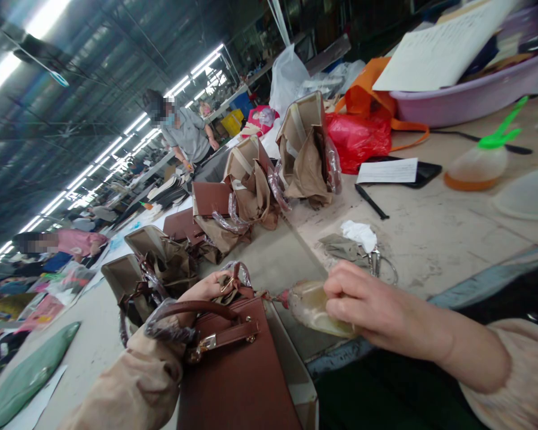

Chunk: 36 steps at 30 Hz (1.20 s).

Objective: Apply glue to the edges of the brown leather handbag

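Observation:
My right hand (358, 298) is closed around a translucent glue bottle (314, 304) with yellowish liquid. The bottle lies on its side, its red nozzle pointing left at the top edge of a brown handbag (233, 370). Reaching behind the bag's wrapped handle, my left hand (210, 288) has its fingers bent round a small brown strap (237, 279) near the nozzle. The bag stands at the table's front edge, with a metal clasp on its front. Whether the nozzle touches the strap is too small to tell.
Several unfinished brown bags (305, 155) stuffed with paper stand across the table (278, 257). Keys (375, 260), a black pen (371, 201), a phone and a green-capped bottle (479, 161) lie right. A purple basin (457, 98) is at the back. People work beyond.

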Available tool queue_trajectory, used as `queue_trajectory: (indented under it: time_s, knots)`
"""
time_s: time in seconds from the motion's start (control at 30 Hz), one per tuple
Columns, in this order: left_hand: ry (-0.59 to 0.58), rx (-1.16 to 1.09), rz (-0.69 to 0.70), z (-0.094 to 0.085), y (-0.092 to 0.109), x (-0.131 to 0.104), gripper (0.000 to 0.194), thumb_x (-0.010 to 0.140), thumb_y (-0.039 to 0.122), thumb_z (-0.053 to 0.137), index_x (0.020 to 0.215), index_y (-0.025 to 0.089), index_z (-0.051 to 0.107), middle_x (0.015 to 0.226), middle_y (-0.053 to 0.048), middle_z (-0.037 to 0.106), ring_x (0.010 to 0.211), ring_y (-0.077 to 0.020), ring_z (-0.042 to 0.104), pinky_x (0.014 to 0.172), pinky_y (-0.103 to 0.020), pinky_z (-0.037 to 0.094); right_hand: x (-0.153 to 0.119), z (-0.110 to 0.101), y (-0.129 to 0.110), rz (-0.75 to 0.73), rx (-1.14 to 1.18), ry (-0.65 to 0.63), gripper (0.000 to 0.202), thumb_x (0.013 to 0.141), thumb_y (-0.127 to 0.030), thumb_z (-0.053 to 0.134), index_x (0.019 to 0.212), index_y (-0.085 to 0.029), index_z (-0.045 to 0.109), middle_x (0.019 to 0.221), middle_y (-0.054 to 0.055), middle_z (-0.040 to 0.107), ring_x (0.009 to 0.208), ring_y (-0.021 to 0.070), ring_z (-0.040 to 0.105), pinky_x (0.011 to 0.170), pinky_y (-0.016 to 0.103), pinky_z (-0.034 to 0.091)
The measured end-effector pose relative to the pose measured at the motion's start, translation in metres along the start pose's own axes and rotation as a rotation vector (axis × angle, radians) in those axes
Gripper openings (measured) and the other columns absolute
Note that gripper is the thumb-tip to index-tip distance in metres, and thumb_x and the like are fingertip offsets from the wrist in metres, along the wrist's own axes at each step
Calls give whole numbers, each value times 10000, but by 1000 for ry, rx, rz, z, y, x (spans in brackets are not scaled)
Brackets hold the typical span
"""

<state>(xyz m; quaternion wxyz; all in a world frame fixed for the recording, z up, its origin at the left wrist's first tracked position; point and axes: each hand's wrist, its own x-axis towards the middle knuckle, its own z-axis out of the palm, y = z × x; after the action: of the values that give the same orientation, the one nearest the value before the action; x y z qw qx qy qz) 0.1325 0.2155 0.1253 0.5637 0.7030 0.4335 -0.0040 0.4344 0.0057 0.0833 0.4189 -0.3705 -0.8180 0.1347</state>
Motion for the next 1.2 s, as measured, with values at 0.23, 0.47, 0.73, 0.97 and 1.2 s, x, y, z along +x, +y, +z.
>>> queue_trajectory:
  time_s: [0.23, 0.47, 0.73, 0.97, 1.2]
  knots:
    - [2, -62, -41, 2, -2, -1, 494, 514, 561, 804, 708, 155, 599, 665, 10, 578, 617, -126, 498, 623, -246, 398, -1, -5, -2, 97, 146, -132, 343, 639, 109, 424, 805, -186, 480, 962, 31, 498, 912, 161, 443, 737, 276, 361]
    - [25, -96, -35, 0, -6, -1, 478, 536, 526, 815, 730, 137, 617, 703, -8, 597, 642, -125, 513, 642, -241, 409, -1, 0, 0, 32, 53, -30, 257, 764, 68, 419, 817, -174, 486, 927, 46, 480, 875, 165, 412, 740, 291, 353]
    - [-20, -108, -10, 3, -4, -2, 476, 553, 532, 800, 755, 139, 624, 722, -19, 609, 652, -138, 526, 647, -252, 414, -1, 1, -1, 58, 73, -82, 291, 720, 86, 424, 809, -183, 494, 939, 42, 500, 887, 164, 432, 731, 282, 361]
    - [20, -6, -26, -3, -10, 1, 433, 576, 527, 777, 701, 154, 595, 670, 8, 568, 630, -128, 493, 636, -248, 394, -2, 3, 1, 83, 112, -61, 345, 670, 97, 419, 846, -189, 497, 969, 47, 499, 912, 173, 442, 752, 293, 372]
    - [20, -30, -16, 1, -7, 0, 450, 560, 535, 787, 705, 152, 599, 690, 0, 576, 643, -130, 499, 658, -254, 407, -1, -2, 4, 64, 96, -39, 343, 657, 109, 422, 831, -179, 487, 962, 41, 491, 908, 169, 426, 757, 296, 358]
